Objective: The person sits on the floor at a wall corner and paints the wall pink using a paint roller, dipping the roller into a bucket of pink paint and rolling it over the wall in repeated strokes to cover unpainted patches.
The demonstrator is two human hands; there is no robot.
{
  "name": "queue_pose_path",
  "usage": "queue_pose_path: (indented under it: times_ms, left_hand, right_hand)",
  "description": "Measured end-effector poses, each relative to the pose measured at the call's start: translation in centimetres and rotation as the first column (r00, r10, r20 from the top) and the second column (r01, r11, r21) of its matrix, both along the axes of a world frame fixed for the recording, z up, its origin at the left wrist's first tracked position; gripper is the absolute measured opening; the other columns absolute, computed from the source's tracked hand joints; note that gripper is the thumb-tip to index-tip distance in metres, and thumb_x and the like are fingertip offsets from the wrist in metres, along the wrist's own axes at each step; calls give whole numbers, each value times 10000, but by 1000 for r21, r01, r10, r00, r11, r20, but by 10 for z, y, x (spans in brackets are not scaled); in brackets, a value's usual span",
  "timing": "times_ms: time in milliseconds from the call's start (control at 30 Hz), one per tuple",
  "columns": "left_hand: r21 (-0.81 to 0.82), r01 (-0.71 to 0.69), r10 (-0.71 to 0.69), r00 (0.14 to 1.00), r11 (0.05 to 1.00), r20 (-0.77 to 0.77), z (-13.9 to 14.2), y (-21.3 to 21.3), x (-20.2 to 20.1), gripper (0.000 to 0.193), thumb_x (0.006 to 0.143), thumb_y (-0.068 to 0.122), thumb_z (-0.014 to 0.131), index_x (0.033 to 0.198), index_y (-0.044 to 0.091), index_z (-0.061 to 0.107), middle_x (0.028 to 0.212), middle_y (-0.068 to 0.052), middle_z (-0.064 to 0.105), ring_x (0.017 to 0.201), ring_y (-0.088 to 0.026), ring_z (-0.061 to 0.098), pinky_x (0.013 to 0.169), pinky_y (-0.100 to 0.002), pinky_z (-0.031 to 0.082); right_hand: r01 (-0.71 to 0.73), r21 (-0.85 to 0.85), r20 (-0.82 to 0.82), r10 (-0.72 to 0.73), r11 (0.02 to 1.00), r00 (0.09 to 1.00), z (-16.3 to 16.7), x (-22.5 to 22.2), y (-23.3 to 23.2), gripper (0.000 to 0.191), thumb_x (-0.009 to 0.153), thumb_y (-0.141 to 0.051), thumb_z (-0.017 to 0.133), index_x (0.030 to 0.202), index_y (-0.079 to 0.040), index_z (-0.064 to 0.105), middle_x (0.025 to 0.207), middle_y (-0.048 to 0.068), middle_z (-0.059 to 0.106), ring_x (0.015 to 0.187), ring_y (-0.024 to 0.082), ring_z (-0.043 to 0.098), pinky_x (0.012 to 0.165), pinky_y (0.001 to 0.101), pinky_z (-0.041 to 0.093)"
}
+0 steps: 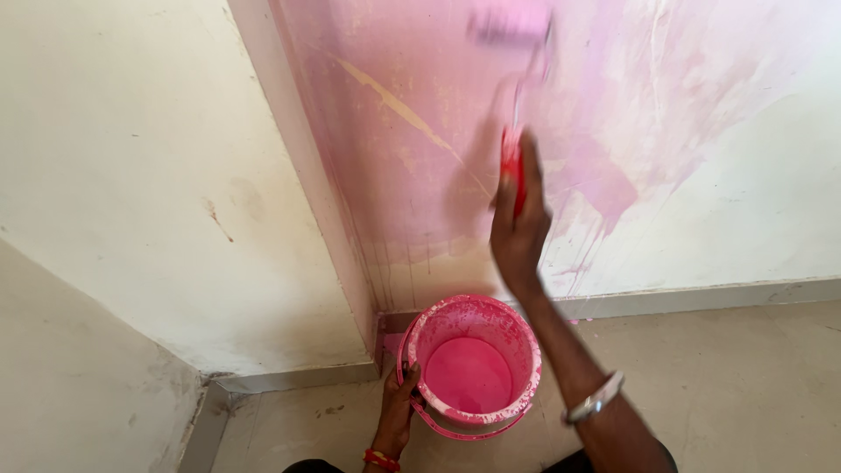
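Right hand (519, 219) clenched around paint roller (512, 26), left hand (399, 398) gripping pink bucket (473, 368)

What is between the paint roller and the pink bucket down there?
Nothing visible. The right hand holds the roller against the wall, and the open bucket, gripped by the left hand, sits below with only bare wall between.
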State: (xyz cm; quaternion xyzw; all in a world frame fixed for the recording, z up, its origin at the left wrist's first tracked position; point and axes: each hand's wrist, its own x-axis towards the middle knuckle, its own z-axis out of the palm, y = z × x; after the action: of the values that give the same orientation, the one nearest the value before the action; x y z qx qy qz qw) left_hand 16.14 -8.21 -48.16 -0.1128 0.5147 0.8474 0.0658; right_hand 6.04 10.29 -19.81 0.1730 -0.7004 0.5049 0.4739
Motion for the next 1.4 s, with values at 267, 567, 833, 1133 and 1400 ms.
queue_pose_path:
  times_ms: [267, 567, 833, 1133, 1400]
  left_hand:
    - [-7, -3, 3, 1000, 1000, -1, -4, 1, -1, 285, 933, 344, 701, 1072, 101, 648, 718, 28, 593, 568, -83, 514, 500, -267, 407]
    - [-42, -7, 8, 1000, 999, 29, -3, 0, 1, 306, 942, 365, 691, 1085, 97, 657, 717, 29, 598, 568, -80, 516, 507, -265, 416]
    - [-12, -2, 2, 1000, 1000, 6, -5, 0, -2, 303, 925, 352, 709, 1075, 95, 653, 704, 20, 596, 553, -88, 516, 491, -271, 409]
    - [-11, -4, 4, 1000, 1000, 15, -6, 0, -2, 327, 913, 357, 712, 1109, 101, 656, 762, 39, 625, 607, -67, 541, 528, -257, 430]
    - [-48, 9, -8, 999, 999, 36, -9, -1, -2, 315, 908, 381, 711, 1056, 108, 655, 707, 25, 586, 559, -84, 497, 502, -261, 402]
  right_hand:
    - [134, 125, 32, -139, 983, 990, -34, 9, 13, 488, 1147, -206, 470, 1607, -78, 368, 1446, 192, 634, 703, 165, 664, 667, 323, 555]
    - [73, 54, 244, -84, 996, 966, -114, 51, 7, 503, 1111, -224, 469, 1587, -72, 414, 1289, 156, 700, 694, 144, 644, 618, 322, 537]
    - [50, 114, -84, -40, 992, 996, 29, -21, 30, 494, 1186, -241, 463, 1632, -72, 338, 1521, 141, 624, 715, 137, 635, 659, 305, 572]
    - [98, 140, -12, -97, 985, 995, -13, -7, 26, 508, 1165, -223, 460, 1632, -68, 335, 1350, 171, 691, 697, 166, 630, 648, 331, 540]
    - [26, 103, 135, -40, 994, 990, -113, 47, 10, 507, 1117, -199, 448, 1598, -64, 359, 1310, 235, 648, 751, 172, 656, 638, 332, 543]
